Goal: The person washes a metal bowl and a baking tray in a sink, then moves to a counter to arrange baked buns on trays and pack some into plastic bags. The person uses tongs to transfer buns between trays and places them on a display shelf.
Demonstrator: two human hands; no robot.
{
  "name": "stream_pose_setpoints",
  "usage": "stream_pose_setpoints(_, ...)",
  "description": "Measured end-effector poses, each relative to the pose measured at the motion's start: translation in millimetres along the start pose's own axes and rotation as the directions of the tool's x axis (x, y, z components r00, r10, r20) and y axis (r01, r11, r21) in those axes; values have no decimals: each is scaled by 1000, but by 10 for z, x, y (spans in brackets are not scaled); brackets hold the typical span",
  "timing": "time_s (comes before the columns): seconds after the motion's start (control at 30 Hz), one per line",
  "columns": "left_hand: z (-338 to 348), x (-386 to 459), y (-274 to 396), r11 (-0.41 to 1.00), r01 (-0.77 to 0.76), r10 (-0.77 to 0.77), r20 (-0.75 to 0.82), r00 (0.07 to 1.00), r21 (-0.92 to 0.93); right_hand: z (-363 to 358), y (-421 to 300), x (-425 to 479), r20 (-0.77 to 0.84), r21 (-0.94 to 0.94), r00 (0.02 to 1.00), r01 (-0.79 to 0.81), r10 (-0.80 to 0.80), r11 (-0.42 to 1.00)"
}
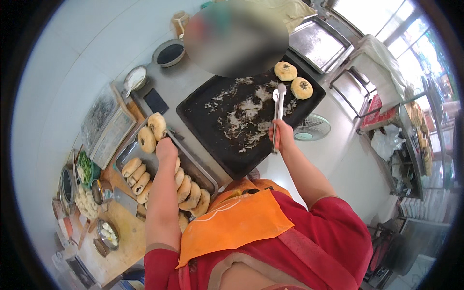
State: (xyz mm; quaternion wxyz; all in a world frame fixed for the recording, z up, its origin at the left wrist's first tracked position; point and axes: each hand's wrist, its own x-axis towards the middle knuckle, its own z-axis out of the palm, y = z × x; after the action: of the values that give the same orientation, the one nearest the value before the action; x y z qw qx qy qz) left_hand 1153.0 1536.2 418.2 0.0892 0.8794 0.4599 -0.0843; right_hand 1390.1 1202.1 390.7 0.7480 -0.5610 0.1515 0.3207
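Observation:
My right hand [282,135] grips metal tongs [278,103] by their handles; their tips are over the right part of a black baking tray [217,139], with nothing between them. Two round browned buns [285,71] with dark seeds on top lie at that tray's far right corner, beyond the tongs. My left hand [166,149] is curled at the edge of a bun [157,125] over a metal tray [194,161]. Its fingers are hidden, so whether it holds that bun cannot be told. Another bun [146,139] is beside it. Rows of buns [184,188] lean together lower in the metal tray.
Bowls with dark and white contents [137,78] stand at the back left, near a dark flat object [156,101]. Bowls, greens and dough [86,203] crowd the wooden board at left. An empty metal tray [319,43] is at the back right, and a fan [312,127] stands below the tray's right side.

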Motion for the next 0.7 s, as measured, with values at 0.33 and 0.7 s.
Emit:
stream_pose_setpoints(0.33, -214, -67, -49, 992, 72, -78, -50, 996, -107, 58, -733, 746, -55, 53, 989, 143, -140, 988)
stream_pose_setpoints(0.7, -2607, -2014, 1319, -518, -25, 785, -487, 384, -855, -180, -167, -195, -113, 90, 975, 204, -194, 975)
